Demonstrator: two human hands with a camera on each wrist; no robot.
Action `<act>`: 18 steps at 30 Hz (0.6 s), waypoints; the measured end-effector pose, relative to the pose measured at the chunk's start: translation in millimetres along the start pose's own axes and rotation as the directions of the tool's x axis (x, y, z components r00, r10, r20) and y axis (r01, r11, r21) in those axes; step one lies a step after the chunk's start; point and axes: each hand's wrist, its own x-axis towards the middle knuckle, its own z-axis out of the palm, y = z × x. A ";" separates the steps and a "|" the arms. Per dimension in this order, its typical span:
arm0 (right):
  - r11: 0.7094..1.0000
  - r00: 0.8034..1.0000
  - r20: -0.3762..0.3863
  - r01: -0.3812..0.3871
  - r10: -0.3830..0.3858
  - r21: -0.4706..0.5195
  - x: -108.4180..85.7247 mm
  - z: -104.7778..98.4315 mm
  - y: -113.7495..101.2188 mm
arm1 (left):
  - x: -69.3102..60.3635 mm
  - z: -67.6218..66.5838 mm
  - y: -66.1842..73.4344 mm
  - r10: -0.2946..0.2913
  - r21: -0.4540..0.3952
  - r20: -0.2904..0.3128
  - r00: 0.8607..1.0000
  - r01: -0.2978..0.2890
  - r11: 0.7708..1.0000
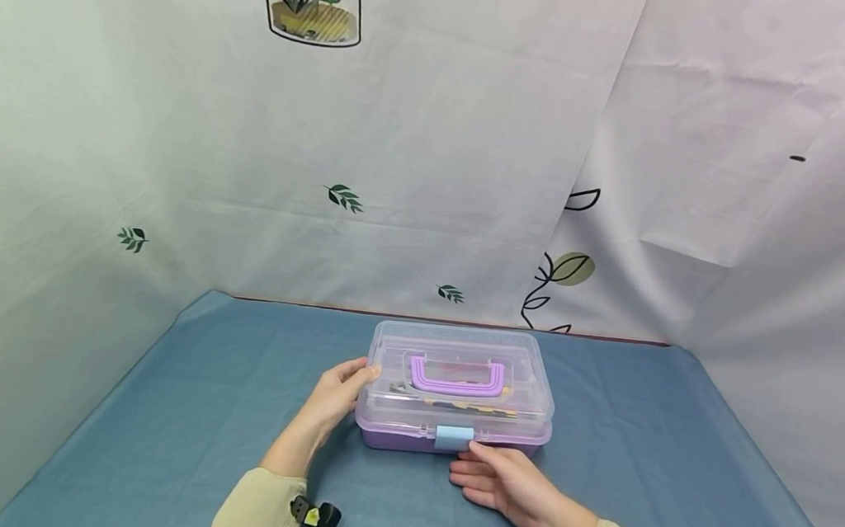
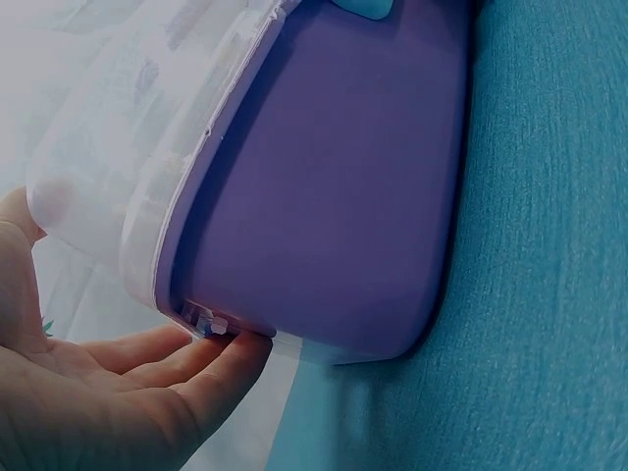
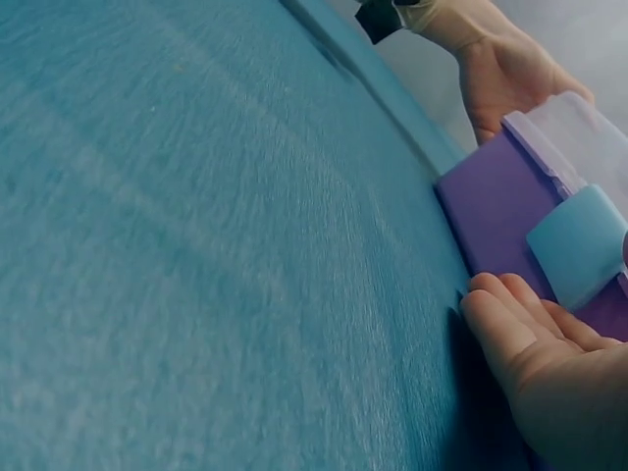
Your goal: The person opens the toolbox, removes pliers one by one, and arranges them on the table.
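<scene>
A plastic box (image 1: 397,441) with a purple base, a clear lid (image 1: 461,339) and a purple handle (image 1: 457,388) rests on the blue cloth; items inside show dimly. My left hand (image 1: 333,397) holds its left side, thumb on the lid and fingers under the rim, as the left wrist view shows on the purple base (image 2: 334,177). At the front, the thumb of my right hand (image 1: 512,486) is at the light blue latch (image 1: 454,438), its other fingers extended low before the base. In the right wrist view those fingers lie just below the latch (image 3: 581,245).
Blue cloth (image 1: 233,397) covers the table around the box. Behind it and at both sides hangs a pale curtain (image 1: 433,132) printed with leaves and a jar. A black wrist strap (image 1: 316,516) sits at the left sleeve.
</scene>
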 end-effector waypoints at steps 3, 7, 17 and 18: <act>1.000 1.000 -0.007 -0.001 0.001 0.028 2.1 1.3 0.9 | -0.1 0.1 -0.1 -0.001 0.002 -0.001 1.000 0.001 1.000; 0.998 1.000 -0.023 0.000 0.002 0.065 4.1 4.2 2.3 | -0.4 0.0 -0.4 -0.001 0.002 0.000 1.000 0.001 1.000; 0.993 0.997 -0.081 0.022 -0.012 0.116 3.1 13.0 2.6 | -0.3 0.2 -0.3 0.002 0.001 -0.002 1.000 -0.002 1.000; 0.993 0.996 -0.088 0.019 -0.009 0.113 2.6 14.4 2.2 | -0.3 0.1 -0.2 0.002 0.003 -0.003 1.000 -0.002 1.000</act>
